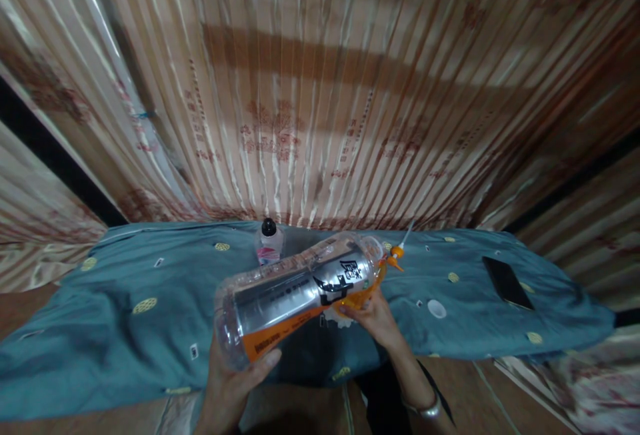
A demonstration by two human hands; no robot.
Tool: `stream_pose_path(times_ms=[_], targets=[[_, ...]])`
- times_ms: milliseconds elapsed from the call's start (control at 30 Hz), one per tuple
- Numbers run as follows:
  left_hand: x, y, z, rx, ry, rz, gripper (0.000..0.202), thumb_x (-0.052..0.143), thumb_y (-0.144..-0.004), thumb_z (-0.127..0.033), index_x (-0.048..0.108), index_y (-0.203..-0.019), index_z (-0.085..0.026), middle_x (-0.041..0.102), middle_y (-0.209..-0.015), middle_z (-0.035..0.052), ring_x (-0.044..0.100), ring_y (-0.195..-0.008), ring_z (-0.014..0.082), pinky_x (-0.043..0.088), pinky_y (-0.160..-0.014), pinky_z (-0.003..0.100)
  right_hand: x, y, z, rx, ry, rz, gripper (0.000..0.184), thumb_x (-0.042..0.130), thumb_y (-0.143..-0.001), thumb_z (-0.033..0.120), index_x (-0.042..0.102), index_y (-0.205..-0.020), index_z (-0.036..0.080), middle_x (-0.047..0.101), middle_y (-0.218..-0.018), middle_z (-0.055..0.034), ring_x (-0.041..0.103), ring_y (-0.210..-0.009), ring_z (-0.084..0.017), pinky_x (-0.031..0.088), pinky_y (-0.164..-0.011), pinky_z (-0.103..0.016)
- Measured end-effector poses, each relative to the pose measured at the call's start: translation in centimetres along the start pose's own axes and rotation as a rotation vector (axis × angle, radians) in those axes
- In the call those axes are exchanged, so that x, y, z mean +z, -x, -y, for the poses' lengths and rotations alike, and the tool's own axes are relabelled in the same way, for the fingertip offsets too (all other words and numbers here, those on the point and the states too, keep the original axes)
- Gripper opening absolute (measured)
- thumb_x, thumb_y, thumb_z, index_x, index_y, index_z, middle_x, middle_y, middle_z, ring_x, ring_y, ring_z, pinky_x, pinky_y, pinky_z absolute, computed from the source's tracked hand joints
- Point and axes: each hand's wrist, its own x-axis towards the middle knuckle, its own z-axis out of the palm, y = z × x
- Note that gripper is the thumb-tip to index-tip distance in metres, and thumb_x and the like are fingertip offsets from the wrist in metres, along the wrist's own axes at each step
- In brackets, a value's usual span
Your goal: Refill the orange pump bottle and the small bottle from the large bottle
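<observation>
A large clear plastic bottle (295,288) with a silver and orange label lies aslant in front of me, its narrower end up to the right. My left hand (233,372) is wrapped around its lower left end, thumb on the label. Under the bottle's right end, my right hand (377,318) grips a translucent orange piece (356,298); its full shape is hidden behind the bottle. Just beyond that end shows an orange nozzle-like part (397,253) with a thin white tube pointing up. Whether it joins the orange piece is unclear.
A small clear bottle with a black cap (269,242) stands behind the large bottle on a teal patterned cloth (150,342). A dark phone (507,282) lies on the cloth at the right. Pleated curtains (320,122) hang behind, between dark poles.
</observation>
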Motion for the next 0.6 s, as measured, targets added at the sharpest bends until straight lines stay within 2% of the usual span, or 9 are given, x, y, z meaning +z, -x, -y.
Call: stream_pose_path(times_ms=[167,367,500,600], targets=[[0.07,0.24,-0.28,-0.047,-0.035,-0.054,0.090,0.096,-0.048,-0.043,0.063,-0.128,-0.021,0.077,-0.100,0.0075,0.068,-0.116,0.0372,0.057,-0.101,0.047,0.03,0.11,0.40,-0.022,0.010,0.003,0.092,0.091,-0.060,0.041,0.046,-0.139,0.023,0.075,-0.114,-0.0086,0.067,-0.116,-0.041,0.046,-0.107,-0.059],[0.20,0.35,-0.52,-0.047,-0.035,-0.054,0.092,0.096,-0.046,-0.046,0.063,-0.129,-0.021,0.076,-0.111,0.0097,0.068,-0.116,0.0367,0.055,-0.103,0.046,-0.01,0.16,0.41,-0.034,-0.016,0.010,0.092,0.091,-0.061,0.041,0.046,-0.139,0.024,0.074,-0.118,-0.0078,0.067,-0.117,-0.041,0.046,-0.109,-0.059],[0.12,0.38,-0.28,-0.062,-0.033,-0.061,0.094,0.095,-0.046,-0.048,0.063,-0.130,-0.021,0.077,-0.107,0.0095,0.066,-0.121,0.0383,0.052,-0.107,0.049,-0.08,0.21,0.38,-0.024,0.006,0.014,0.094,0.091,-0.062,0.042,0.044,-0.140,0.021,0.074,-0.118,-0.0094,0.068,-0.115,-0.040,0.047,-0.107,-0.058],[0.08,0.36,-0.21,-0.067,-0.031,-0.055,0.091,0.095,-0.046,-0.047,0.063,-0.128,-0.020,0.077,-0.101,0.0087,0.068,-0.116,0.0379,0.052,-0.106,0.050,-0.10,0.17,0.26,-0.019,0.023,0.013,0.095,0.091,-0.063,0.043,0.043,-0.142,0.020,0.074,-0.117,-0.0099,0.067,-0.116,-0.040,0.047,-0.107,-0.057]])
